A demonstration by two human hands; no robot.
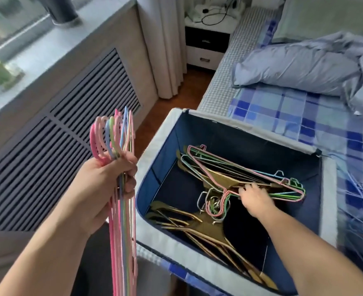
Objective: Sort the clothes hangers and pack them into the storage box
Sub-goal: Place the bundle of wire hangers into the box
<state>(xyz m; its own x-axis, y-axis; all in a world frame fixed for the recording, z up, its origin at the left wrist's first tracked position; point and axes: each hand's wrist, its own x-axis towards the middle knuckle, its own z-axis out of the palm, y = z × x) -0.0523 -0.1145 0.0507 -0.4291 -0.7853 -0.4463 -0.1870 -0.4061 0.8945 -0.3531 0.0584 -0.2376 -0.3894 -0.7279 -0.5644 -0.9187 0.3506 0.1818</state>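
Left hand grips pastel hangers; right hand pinches hangers in box.

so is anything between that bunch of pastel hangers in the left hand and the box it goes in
Partly. The navy fabric storage box is open on top, but the right hand is inside it on a pile of pastel wire hangers lying over gold hangers. The left hand holds the bundle of pastel plastic hangers beside the box.
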